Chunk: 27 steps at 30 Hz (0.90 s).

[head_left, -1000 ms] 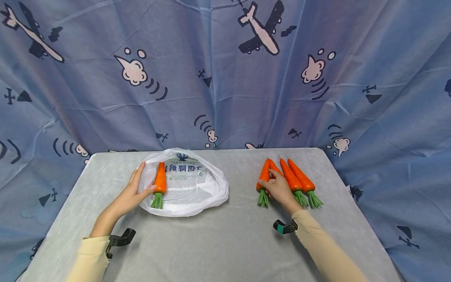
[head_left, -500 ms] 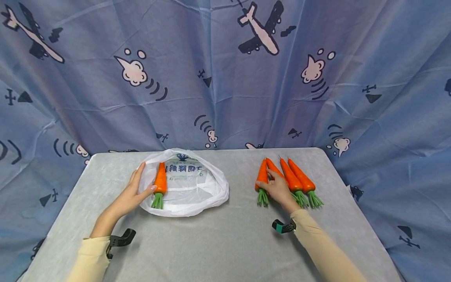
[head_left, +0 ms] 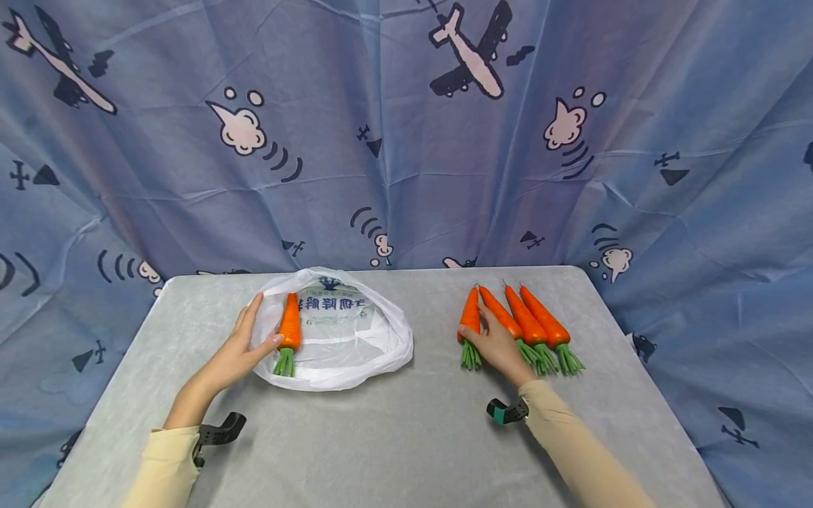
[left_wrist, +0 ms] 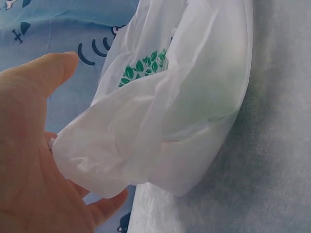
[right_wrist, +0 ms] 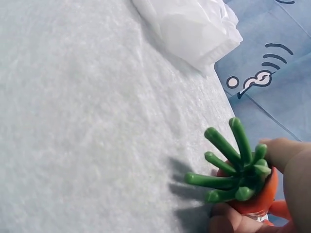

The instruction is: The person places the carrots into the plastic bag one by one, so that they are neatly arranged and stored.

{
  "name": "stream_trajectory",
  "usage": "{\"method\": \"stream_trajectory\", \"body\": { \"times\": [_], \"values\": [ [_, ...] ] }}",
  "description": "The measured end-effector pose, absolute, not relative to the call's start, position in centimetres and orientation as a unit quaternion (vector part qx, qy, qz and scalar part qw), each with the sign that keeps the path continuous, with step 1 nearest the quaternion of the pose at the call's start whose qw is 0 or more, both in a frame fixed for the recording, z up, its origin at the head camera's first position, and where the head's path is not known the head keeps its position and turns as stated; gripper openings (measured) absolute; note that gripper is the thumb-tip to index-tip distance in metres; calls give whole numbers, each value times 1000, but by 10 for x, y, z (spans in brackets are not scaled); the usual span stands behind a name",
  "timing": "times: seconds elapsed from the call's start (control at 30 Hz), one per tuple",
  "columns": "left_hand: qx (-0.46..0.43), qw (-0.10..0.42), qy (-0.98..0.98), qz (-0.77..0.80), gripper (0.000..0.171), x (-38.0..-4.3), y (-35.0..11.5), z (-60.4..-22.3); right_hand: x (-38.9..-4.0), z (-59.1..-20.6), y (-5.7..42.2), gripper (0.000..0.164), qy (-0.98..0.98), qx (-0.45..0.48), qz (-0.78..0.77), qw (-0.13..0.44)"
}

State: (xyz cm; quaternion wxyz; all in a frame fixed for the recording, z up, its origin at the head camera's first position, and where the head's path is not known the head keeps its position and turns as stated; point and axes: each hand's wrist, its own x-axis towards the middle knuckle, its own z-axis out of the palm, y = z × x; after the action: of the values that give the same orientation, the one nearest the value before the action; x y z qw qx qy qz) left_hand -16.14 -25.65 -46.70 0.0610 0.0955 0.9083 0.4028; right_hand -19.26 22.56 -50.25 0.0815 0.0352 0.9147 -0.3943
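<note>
A white plastic bag (head_left: 343, 381) lies with its mouth spread toward me, a carrot (head_left: 290, 324) with green stems at its left side. At the bag's left rim is my left hand (head_left: 231, 353), fingers straight and thumb spread apart, the thumb tip reaching in beside that carrot. In the left wrist view the bag (left_wrist: 136, 131) bunches against the hand. My right hand (head_left: 500, 342) pinches another carrot (head_left: 468, 317) between thumb and fingers. Its green stems (right_wrist: 233, 177) stick out toward the right wrist camera; the fingers hide part of its body.
Right of that hand lie three more carrots (head_left: 543, 317), side by side and tips away. Everything rests on a grey-white table (head_left: 381, 451). A blue patterned curtain (head_left: 406, 141) hangs behind the table's far edge.
My right hand has shifted slightly left with the pinched carrot, widening the gap to the neighbouring carrot. The left hand and the bag have stayed in place.
</note>
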Motion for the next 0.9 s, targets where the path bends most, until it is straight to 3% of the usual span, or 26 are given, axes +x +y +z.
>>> {"method": "stream_trajectory", "body": {
  "times": [0.9],
  "values": [
    [95, 67, 910, 398, 97, -162, -259, -466, -196, -508, 220, 82, 923, 53, -376, 56]
  ]
}}
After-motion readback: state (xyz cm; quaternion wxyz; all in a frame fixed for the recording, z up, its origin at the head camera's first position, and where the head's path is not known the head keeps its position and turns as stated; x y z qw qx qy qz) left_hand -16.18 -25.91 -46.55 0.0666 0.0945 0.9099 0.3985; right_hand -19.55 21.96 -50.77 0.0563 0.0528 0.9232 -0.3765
